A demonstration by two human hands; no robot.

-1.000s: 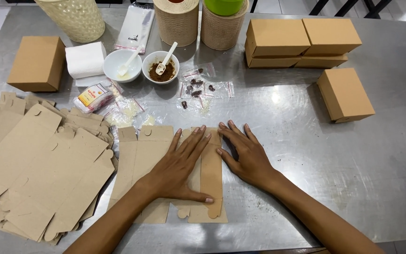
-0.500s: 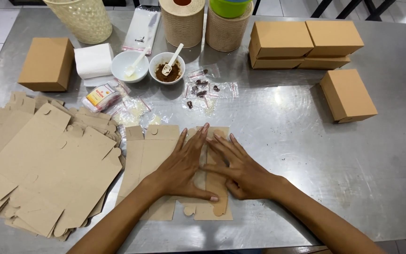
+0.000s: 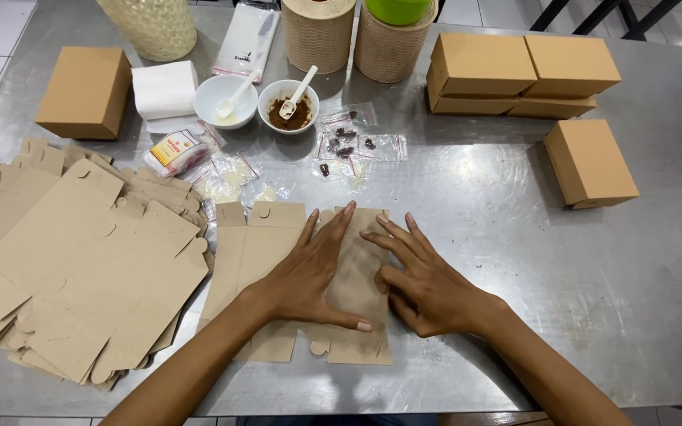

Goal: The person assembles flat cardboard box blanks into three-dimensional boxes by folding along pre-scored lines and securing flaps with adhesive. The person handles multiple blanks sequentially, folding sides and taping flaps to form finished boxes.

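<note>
Steel spreads under everything I see, a scuffed metal desk (image 3: 515,260) with tiled floor showing past its far edge. At the far left corner stands one made-up brown box (image 3: 84,91), and nearer on that side lies a loose heap of flat box blanks (image 3: 73,260), too overlapped for me to count. Just right of the far box sits a folded white tissue stack (image 3: 165,88), then two white bowls: the pale-filled bowl (image 3: 225,100) and the brown-filled bowl (image 3: 288,105), each with one white spoon in it. Small clear sachets (image 3: 353,143) lie scattered near the bowls; I cannot count them surely. Straight ahead of me lies the flat cardboard blank (image 3: 266,260), its long axis running near to far, directly under both my hands. My left hand (image 3: 309,272) lies flat on its middle, fingers spread and pointing away, thumb stretched toward the right. My right hand (image 3: 428,284) presses with open fingers on the folded right panel, just beside the left, fingers angled toward the far left. Neither hand pinches anything; both are equally near. Along the far edge stand two woven cylinders (image 3: 354,35). Further right rests a stack of finished boxes (image 3: 522,75), two on top and seemingly two beneath, and one single closed box (image 3: 590,162) sits apart at the right.
</note>
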